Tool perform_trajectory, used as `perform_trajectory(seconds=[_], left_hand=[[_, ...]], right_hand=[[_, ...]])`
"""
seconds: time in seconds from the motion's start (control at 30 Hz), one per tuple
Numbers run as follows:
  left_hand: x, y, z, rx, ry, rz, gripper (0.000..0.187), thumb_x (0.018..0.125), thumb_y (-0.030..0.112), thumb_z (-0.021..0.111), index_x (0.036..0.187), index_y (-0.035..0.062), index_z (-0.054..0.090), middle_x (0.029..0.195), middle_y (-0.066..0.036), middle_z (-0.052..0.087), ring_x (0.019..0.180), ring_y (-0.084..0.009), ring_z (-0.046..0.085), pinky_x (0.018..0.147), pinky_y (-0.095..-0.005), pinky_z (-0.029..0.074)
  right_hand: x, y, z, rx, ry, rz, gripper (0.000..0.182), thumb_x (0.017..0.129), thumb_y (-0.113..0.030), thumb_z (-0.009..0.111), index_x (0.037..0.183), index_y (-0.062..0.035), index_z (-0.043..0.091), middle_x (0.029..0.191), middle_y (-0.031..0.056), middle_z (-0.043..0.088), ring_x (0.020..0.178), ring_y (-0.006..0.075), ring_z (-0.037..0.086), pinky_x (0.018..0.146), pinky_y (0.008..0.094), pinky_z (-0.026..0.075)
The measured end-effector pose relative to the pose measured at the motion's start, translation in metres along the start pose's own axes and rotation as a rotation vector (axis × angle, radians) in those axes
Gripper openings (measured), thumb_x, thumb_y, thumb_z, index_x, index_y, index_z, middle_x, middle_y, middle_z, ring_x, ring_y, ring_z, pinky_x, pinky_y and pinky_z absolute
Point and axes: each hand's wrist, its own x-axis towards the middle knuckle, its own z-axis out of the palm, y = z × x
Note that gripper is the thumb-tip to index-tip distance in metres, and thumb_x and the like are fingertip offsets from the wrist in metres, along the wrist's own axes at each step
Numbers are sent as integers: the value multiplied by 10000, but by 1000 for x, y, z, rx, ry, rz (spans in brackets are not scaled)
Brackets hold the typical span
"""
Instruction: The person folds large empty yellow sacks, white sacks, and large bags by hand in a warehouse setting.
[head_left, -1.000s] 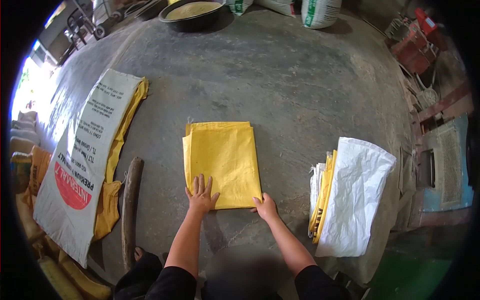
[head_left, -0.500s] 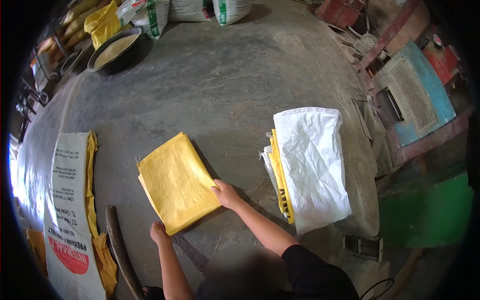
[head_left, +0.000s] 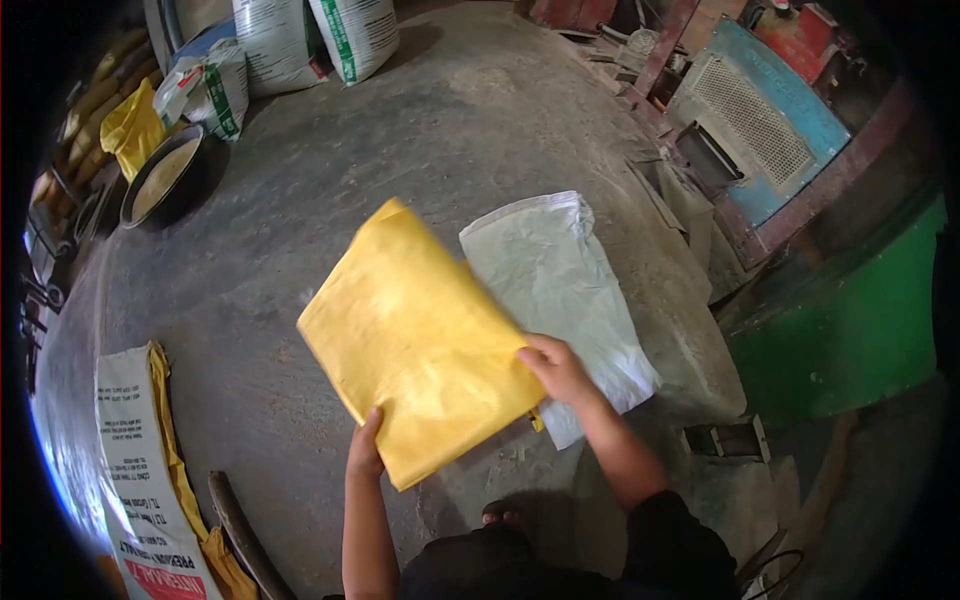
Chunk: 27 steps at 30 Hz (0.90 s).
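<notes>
A folded yellow woven sack (head_left: 415, 340) is held up off the concrete floor between my two hands. My left hand (head_left: 366, 450) grips its near left edge, thumb on top and the other fingers hidden beneath. At the right corner, my right hand (head_left: 556, 368) pinches the fabric with the thumb over the top. Behind and to the right lies a folded white sack (head_left: 560, 290), partly covered from view by the yellow one. A bit of yellow shows under the white sack's near left side.
Printed grey sacks (head_left: 150, 470) with yellow edges lie at left, beside a curved wooden stick (head_left: 240, 530). A black basin (head_left: 195, 165) of grain and filled white sacks (head_left: 275, 45) stand at the back left. A blue machine panel (head_left: 755, 120) and green sheet (head_left: 840, 330) border the right.
The yellow sack has been lifted from the floor and carried right, toward the white sack, in both hands. My view has turned to the right.
</notes>
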Motion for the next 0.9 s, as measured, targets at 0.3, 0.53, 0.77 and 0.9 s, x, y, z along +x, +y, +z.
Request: perform_trajectory(seconds=[0.3,0.53,0.77,0.9], left_hand=[[48,-7,162,358,-446,-122,458,847,91,575,1260,-32,421,1182,-148,553,1033,-255,581,894,-356,477],[73,-63,184,621,-308,-229,379,813,141,617,1150,-10,530,958,-93,610,799,-179,588,673,-311,479],[75,-78,180,644,-220,-185,265,795,139,620,1016,-5,588,765,-34,559,614,-125,495,542,-279,409],[73,-78,179,661,-234,-185,273,790,139,628,1015,-9,587,762,-35,564,609,-126,501,540,-278,414]], right_hand=[[-69,23,-140,44,454,-93,325,918,-166,538,1160,50,544,1003,33,617,890,79,549,784,223,430],[-81,69,-187,-198,519,97,391,872,-162,598,1196,42,522,1061,95,625,939,144,580,830,261,438],[-32,44,-130,-995,683,-378,605,799,-208,644,1329,-47,398,1345,218,403,1238,381,384,990,494,321],[29,14,-76,-1139,472,-250,655,837,-379,582,1379,-104,337,1434,205,266,1333,357,248,1016,574,242]])
